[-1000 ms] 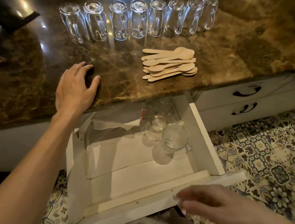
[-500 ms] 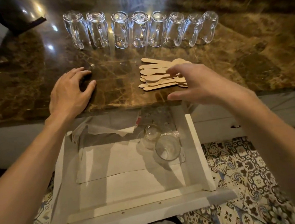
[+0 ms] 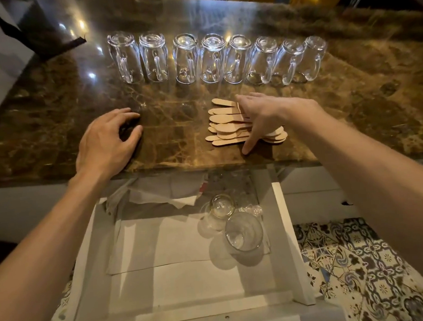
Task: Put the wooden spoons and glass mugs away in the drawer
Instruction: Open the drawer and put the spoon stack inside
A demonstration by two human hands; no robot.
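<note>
The counter (image 3: 178, 142) carries everything within one reach above the open drawer (image 3: 291, 242), which sits pulled out below its edge to receive things. Eight glass mugs (image 3: 212, 59) stand inverted in a row at the back. Two glasses (image 3: 244, 233) already lie in the drawer. The left hand (image 3: 105, 143) rests flat, empty, probably bracing. The right hand (image 3: 257, 116) spreads over the wooden spoons (image 3: 225, 126), grip not yet closed, apparently gathering them.

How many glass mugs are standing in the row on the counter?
8. The glass mugs stand upside down in one row along the far part of the counter, beyond the wooden spoons. None looks hidden. More glassware sits in the open drawer.
</note>
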